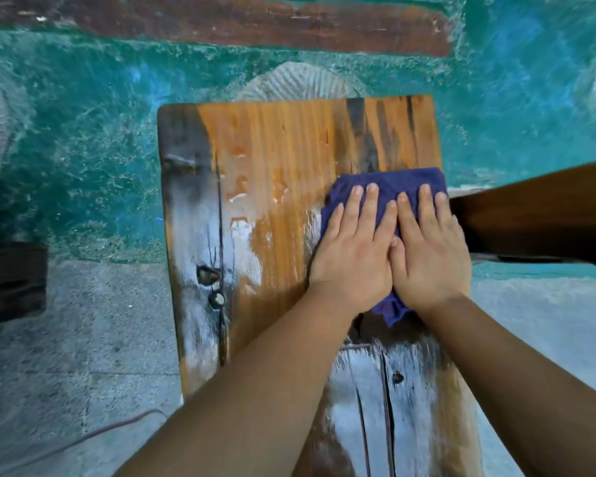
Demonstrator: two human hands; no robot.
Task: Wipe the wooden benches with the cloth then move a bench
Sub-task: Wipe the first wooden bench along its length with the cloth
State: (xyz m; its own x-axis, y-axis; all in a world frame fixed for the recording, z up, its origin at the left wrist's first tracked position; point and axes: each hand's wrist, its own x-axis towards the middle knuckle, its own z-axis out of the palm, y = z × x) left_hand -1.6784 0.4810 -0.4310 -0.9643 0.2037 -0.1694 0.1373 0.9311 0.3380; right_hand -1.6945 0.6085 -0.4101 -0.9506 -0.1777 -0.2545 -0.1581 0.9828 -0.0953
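At my far left a dark block point(11, 284) sits on the grey floor point(83, 339), and the wooden bench point(272, 160) runs away from me, its left side worn pale and dark with knots, its middle orange. My left hand point(353, 249) lies flat with straight fingers on the blue cloth point(389, 184), which is spread on the bench's right side. My right hand point(430, 253) presses flat just beside it, touching it, and a second bench point(537, 218) pokes in from the right.
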